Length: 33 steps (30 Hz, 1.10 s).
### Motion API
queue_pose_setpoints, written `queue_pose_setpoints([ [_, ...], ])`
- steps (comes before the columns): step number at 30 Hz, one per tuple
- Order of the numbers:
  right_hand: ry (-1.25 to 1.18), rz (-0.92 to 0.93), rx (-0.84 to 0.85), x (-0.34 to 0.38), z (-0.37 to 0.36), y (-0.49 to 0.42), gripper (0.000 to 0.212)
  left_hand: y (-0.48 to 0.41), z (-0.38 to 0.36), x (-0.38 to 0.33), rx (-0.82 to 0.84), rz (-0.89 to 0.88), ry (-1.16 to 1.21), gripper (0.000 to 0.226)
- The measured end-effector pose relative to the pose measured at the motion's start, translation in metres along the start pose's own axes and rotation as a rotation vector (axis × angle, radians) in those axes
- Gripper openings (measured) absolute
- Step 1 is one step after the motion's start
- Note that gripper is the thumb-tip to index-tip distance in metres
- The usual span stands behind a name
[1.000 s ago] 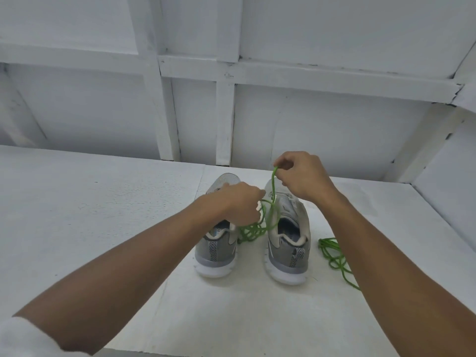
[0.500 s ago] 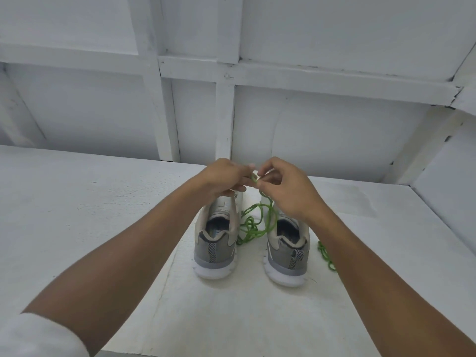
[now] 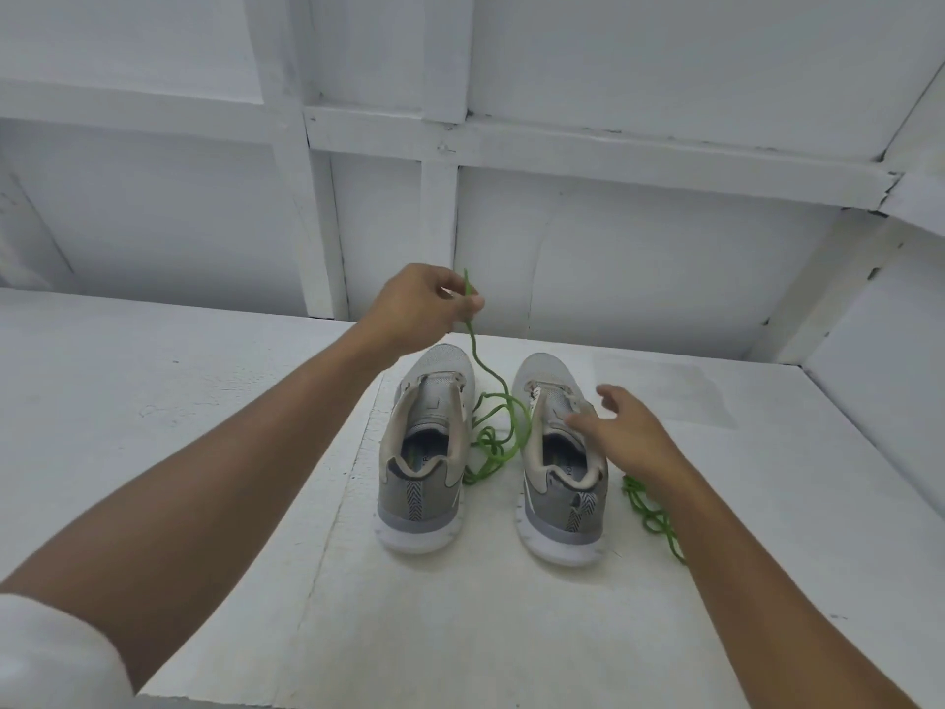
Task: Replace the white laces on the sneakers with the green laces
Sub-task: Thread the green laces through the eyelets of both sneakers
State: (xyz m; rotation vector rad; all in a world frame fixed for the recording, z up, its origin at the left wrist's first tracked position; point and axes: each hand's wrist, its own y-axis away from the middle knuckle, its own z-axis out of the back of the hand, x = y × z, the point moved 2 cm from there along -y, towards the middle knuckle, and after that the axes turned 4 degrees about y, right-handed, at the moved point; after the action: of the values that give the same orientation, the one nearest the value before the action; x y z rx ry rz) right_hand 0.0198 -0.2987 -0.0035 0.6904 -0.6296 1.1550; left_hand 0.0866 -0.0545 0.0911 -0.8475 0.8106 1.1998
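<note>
Two grey sneakers stand side by side on the white table, heels toward me: the left sneaker (image 3: 427,452) and the right sneaker (image 3: 560,468). A green lace (image 3: 498,427) lies tangled between them. My left hand (image 3: 422,309) pinches one end of that lace and holds it up above the left sneaker's toe, so the lace hangs down to the pile. My right hand (image 3: 626,432) hovers with relaxed, spread fingers over the right sneaker's tongue and holds nothing. A second green lace (image 3: 652,519) lies to the right of the right sneaker, partly hidden by my right forearm.
The sneakers stand on a white table (image 3: 204,427). A white panelled wall (image 3: 613,248) rises close behind it, and a white side panel (image 3: 879,376) closes the right end.
Both hands were together at the lace above the sneakers. My left hand has lifted the lace end up and to the left; my right hand has let go and dropped toward the right sneaker.
</note>
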Motion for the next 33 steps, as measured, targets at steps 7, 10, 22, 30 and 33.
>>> queue_pose_setpoints([
  [7,-0.3,0.027,0.011,-0.017,-0.022,0.004,0.031,0.003,-0.027,0.014,0.114,-0.011,-0.058,0.019],
  [10,-0.277,0.045,-0.039,-0.013,-0.02,0.006,0.028,0.003,-0.033,0.019,0.139,-0.008,-0.085,0.018],
  [22,-0.261,0.034,-0.142,-0.017,0.0,0.007,0.026,0.006,-0.037,0.022,0.145,-0.009,-0.157,0.026],
  [30,-0.125,0.035,-0.116,-0.022,0.001,0.001,0.04,0.004,-0.042,0.024,0.131,0.007,-0.222,0.027],
  [33,-0.021,0.166,-0.242,-0.002,0.008,0.001,0.042,0.004,-0.045,0.024,0.154,0.004,-0.221,0.026],
])
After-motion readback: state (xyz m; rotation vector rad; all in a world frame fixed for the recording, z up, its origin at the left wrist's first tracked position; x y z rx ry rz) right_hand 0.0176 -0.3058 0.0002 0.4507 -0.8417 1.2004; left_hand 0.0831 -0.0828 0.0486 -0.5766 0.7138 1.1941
